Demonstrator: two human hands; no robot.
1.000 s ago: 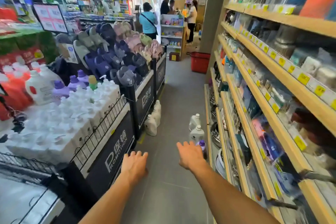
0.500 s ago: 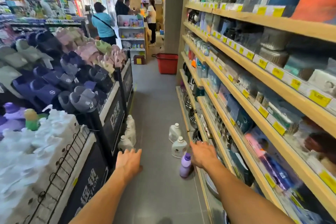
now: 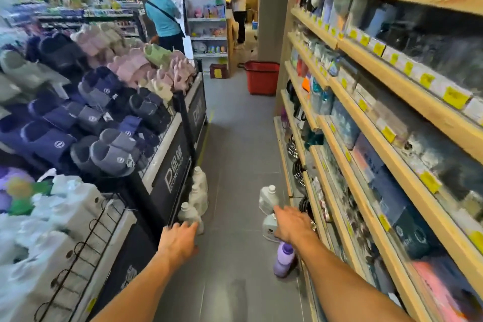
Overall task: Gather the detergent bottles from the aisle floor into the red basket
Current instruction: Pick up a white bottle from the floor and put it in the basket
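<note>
Nearest, a purple bottle [image 3: 283, 260] stands upright, cap up, on the right floor edge. Both hands reach forward, grip wide and empty: left hand [image 3: 177, 243], right hand [image 3: 292, 225] over a white bottle [image 3: 269, 227]. Far down the aisle sits the red basket [image 3: 262, 78].

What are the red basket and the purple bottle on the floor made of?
The red basket looks like hard plastic: one even red colour, stiff straight walls, a darker rim. The purple bottle also looks like plastic: smooth, softly shiny, rounded, with a moulded cap. Both are guesses from looks; the picture is a bit blurry.
</note>
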